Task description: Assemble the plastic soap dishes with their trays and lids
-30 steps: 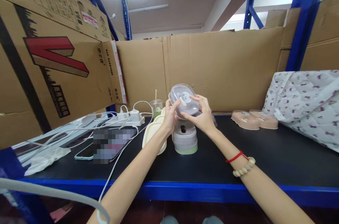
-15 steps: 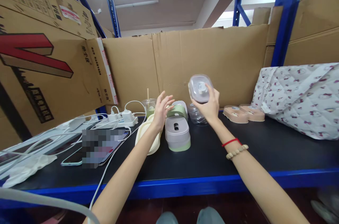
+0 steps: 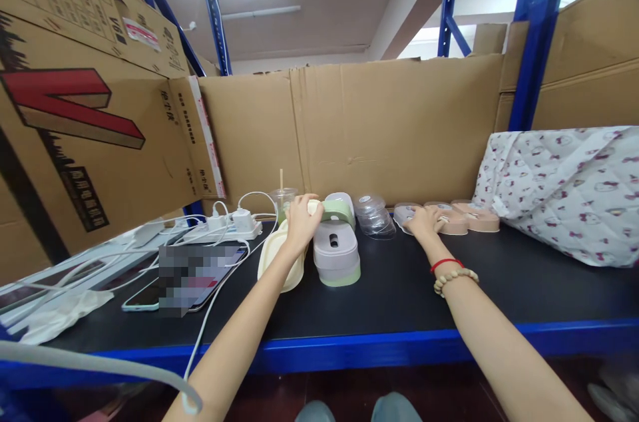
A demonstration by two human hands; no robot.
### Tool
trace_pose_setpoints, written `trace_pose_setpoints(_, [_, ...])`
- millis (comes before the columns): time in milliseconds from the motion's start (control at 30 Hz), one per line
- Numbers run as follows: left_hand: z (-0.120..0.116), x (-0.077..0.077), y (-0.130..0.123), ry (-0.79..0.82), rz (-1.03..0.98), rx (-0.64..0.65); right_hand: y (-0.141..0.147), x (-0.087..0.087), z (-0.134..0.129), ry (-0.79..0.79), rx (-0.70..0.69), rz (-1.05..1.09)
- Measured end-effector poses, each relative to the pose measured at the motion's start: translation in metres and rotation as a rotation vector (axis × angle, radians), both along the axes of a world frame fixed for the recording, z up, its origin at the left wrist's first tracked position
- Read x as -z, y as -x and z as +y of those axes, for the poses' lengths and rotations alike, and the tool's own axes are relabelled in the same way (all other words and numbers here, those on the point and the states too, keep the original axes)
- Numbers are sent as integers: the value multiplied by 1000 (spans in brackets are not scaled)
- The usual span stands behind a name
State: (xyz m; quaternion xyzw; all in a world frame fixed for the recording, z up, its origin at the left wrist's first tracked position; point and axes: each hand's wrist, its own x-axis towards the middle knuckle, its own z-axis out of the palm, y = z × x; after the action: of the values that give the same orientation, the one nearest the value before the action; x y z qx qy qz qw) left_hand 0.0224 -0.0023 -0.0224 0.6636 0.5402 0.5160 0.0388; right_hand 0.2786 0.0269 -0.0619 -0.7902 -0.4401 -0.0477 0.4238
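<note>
My left hand (image 3: 302, 221) is closed on a small cream plastic piece (image 3: 315, 207), beside a green rounded frame (image 3: 337, 210). In front of it stands a lilac rounded box (image 3: 335, 245) with a dark slot on top and a green base. Cream oval trays (image 3: 280, 262) lie under my left wrist. My right hand (image 3: 425, 221) grips a lilac box with a clear lid (image 3: 403, 211), which rests on the shelf; my hand partly covers it. Just right of it are two pink boxes with clear lids (image 3: 453, 221) (image 3: 478, 217). Several clear lids (image 3: 373, 217) are stacked between my hands.
A black shelf (image 3: 389, 295) has a blue front edge (image 3: 379, 349). Phones (image 3: 200, 279), white cables and a power strip (image 3: 234, 229) lie left. A clear cup with a straw (image 3: 282, 194) stands behind my left hand. A quilted patterned bag (image 3: 564, 196) sits right; cardboard (image 3: 399, 122) walls the back.
My right hand has brought the lilac box with the clear lid down and right, onto the shelf beside the pink boxes. My left hand, spread before, has closed on the cream piece.
</note>
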Motion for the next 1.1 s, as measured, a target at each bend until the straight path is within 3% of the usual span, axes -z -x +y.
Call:
trace_pose_setpoints(100, [-5,-2,-2,73,51,-72,16,-7,-5,-177,-62,-44])
trace_pose_setpoints(233, [-11,-6,-3,79,102,-118,53,-21,-16,-437,-376,-78])
trace_pose_setpoints(333, [-13,-6,-4,53,180,-157,79,-24,-24,-412,-660,-129])
trace_pose_setpoints(467, [-15,-4,0,40,317,-326,94,-16,-24,-286,-852,-125])
trace_pose_setpoints(533, [-13,-3,6,102,351,-432,94,-11,-19,-247,-928,-31])
trace_pose_setpoints(600, [-6,-1,16,262,354,-510,93,-7,-15,-241,-995,84])
trace_pose_setpoints(700, [11,5,33,532,345,-541,93,-7,-13,-308,-1032,170])
trace_pose_setpoints(800, [25,13,49,465,487,-442,96,-11,-17,-374,-1026,194])
trace_pose_setpoints(900, [28,16,55,548,592,-376,99,-16,-23,-464,-965,172])
trace_pose_setpoints(1000, [19,8,53,579,568,-383,100,-19,-26,-590,-862,144])
trace_pose_setpoints(1100, [4,-4,52,478,438,-394,100,-20,-27,-676,-802,174])
